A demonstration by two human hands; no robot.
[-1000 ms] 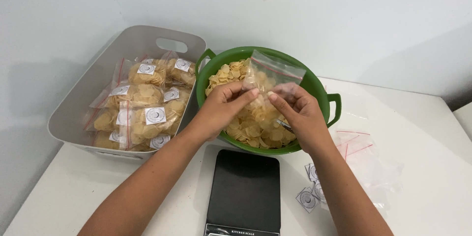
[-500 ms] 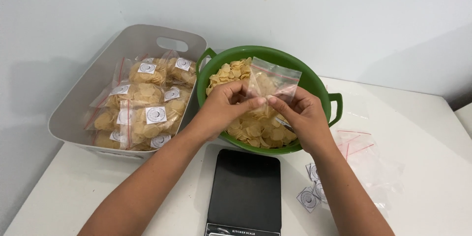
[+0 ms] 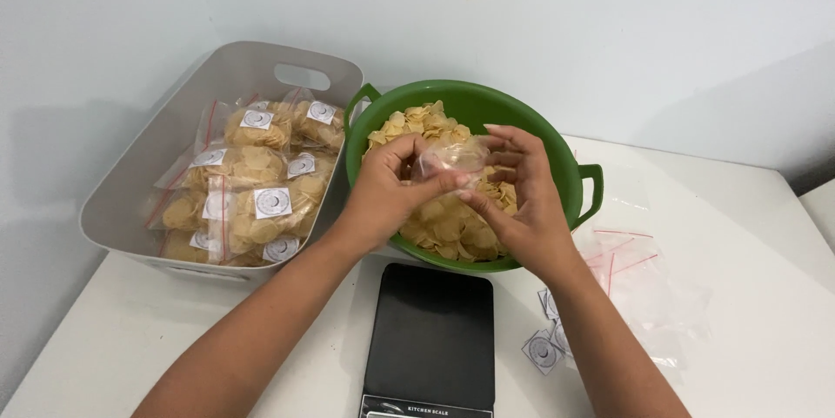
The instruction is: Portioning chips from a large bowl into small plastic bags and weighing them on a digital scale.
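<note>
Both hands are working over a green bowl (image 3: 522,122) full of pale yellow chips (image 3: 448,227). The left hand (image 3: 387,192) is gripping a small clear plastic bag (image 3: 452,157), thumb and fingers closed on its left edge. The right hand (image 3: 517,196) is pinching the same bag from the right side, fingers partly spread above it, thumb underneath. The bag is sitting between the two hands, just above the chips, crumpled; whether anything is inside it cannot be told.

The bowl is standing on a white worktop (image 3: 757,235), with one handle (image 3: 593,192) sticking out on the right. Just left of the bowl, touching or nearly touching it, a grey tub (image 3: 165,157) is holding filled chip bags (image 3: 248,200), each with a round-marked white sticker and a red zip strip. In front of the bowl a black kitchen scale (image 3: 430,335) is lying flat, between the person's forearms. Right of the scale, loose stickers (image 3: 544,348) are lying on the worktop, and beside them a pile of empty clear bags (image 3: 648,283) with red strips. A pale wall (image 3: 609,26) is running behind everything.
</note>
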